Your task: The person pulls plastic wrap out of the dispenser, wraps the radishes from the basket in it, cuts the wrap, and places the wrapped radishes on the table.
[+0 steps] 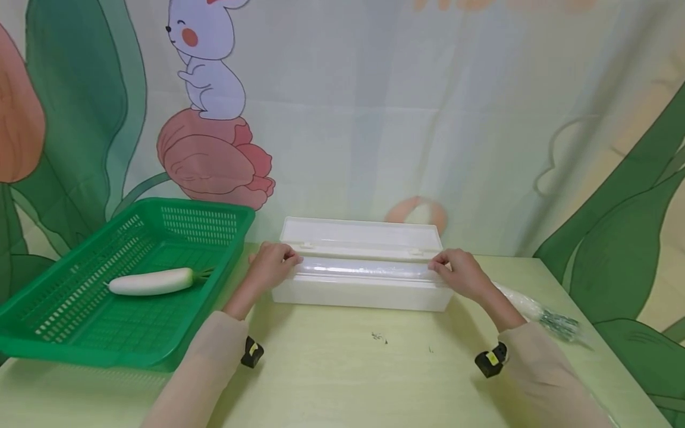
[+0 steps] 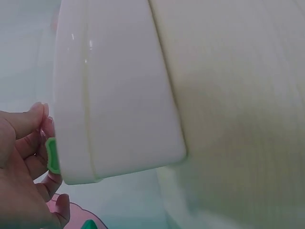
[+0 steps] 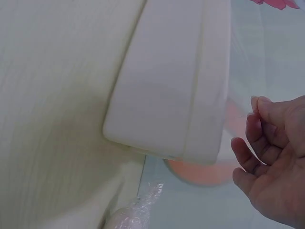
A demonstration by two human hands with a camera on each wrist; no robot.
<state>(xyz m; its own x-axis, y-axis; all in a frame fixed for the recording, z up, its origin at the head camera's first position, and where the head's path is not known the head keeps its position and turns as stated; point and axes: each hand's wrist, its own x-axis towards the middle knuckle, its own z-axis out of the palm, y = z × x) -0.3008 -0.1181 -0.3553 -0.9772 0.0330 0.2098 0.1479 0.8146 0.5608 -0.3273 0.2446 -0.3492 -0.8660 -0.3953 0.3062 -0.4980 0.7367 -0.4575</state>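
A long white cling film dispenser (image 1: 361, 295) stands on the table with its lid (image 1: 364, 232) raised at the back. Clear cling film (image 1: 364, 269) spans its opening. At the left end, my left hand (image 1: 272, 266) pinches the film's edge between thumb and forefinger. My right hand (image 1: 461, 273) pinches it at the other end, thumb against fingertip. In the right wrist view the other fingers of that hand (image 3: 279, 152) are loosely bent, beside the box end. A small green part (image 2: 53, 155) shows by the left hand's fingers in the left wrist view.
On the left, a green plastic basket (image 1: 176, 351) holds a white radish (image 1: 152, 282). A film-wrapped radish (image 1: 556, 321) lies at the right, behind the right forearm. Small green scraps (image 1: 379, 337) dot the table in front of the dispenser. A printed curtain (image 1: 332, 148) hangs behind.
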